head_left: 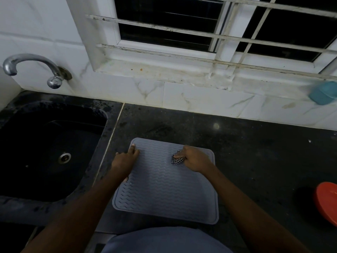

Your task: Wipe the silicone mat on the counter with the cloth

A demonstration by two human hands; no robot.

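checked cloth (177,160) gripped in right hand (194,158), left hand (125,159) pressing mat (164,194)

1. Surface (237,143): dark speckled stone, with a pale seam running front to back.
2. Grey silicone mat (164,194) lies flat on it just right of the seam, near the front edge.
3. Red round item (326,203) at far right, cut off by the frame, well apart from the mat.
4. Black sink (45,143) set in left of the seam.

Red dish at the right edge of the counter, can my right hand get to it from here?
Probably yes. The right hand, gripping the cloth on the mat, has only bare counter between it and the red dish, though it is busy holding the cloth.
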